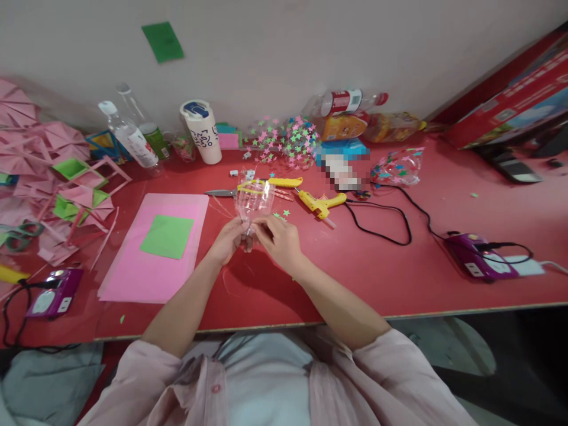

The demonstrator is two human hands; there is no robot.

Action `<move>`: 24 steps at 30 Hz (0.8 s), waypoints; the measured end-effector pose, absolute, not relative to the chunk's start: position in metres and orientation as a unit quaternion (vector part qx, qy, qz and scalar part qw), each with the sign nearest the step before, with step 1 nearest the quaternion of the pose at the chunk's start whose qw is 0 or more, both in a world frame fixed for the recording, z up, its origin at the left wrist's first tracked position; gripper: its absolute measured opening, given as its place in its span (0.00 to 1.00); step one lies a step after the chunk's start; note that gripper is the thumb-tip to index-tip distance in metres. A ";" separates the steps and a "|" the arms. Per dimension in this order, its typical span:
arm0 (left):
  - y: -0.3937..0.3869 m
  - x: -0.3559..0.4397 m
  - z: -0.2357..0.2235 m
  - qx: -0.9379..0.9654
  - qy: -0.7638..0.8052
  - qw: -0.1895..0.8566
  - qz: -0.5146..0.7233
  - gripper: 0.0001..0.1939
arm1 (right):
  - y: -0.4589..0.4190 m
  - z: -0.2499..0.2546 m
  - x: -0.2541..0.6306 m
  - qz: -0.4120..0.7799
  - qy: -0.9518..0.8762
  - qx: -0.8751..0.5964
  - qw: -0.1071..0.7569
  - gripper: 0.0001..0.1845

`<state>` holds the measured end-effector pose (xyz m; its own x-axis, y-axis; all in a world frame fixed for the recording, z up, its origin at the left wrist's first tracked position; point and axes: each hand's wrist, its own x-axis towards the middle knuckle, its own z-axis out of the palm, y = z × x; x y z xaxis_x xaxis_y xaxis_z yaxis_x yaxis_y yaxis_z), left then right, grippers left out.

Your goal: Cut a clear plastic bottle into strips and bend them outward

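Over the red desk (275, 302), I have my left grip (229, 241) and right grip (278, 239) pinched on a clear plastic piece (255, 201), its long axis pointing away beyond both, neither nearer.

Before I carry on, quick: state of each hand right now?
Left hand: closed, holding the clear plastic piece by its near end.
Right hand: pinched closed at that end; what it grips can't be told.

Red table (355, 284), pink paper (146, 275), glue gun (316, 205)
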<state>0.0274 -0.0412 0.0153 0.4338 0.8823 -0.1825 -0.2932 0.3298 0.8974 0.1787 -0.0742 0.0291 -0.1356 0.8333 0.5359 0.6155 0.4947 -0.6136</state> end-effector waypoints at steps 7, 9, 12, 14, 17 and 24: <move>-0.039 0.028 0.013 0.406 0.359 0.730 0.417 0.23 | -0.076 0.031 0.177 0.130 -0.737 -0.495 0.441 0.13; -0.039 0.029 0.013 0.403 0.356 0.731 0.419 0.22 | -0.075 0.031 0.176 0.144 -0.734 -0.498 0.439 0.13; -0.039 0.029 0.013 0.401 0.353 0.733 0.420 0.21 | -0.075 0.031 0.176 0.145 -0.735 -0.503 0.431 0.12; -0.039 0.029 0.014 0.393 0.357 0.733 0.425 0.21 | -0.074 0.030 0.176 0.147 -0.739 -0.498 0.430 0.10; -0.040 0.029 0.016 0.380 0.359 0.735 0.432 0.21 | -0.074 0.030 0.176 0.150 -0.745 -0.485 0.432 0.11; -0.038 0.027 0.013 0.374 0.360 0.735 0.436 0.16 | -0.075 0.037 0.179 0.157 -0.705 -0.529 0.446 0.12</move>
<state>0.0268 -0.0378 0.0126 0.3599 0.9109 -0.2020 -0.3718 0.3386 0.8644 0.1790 -0.0752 0.0365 -0.0439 0.8852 0.4632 0.6061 0.3922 -0.6920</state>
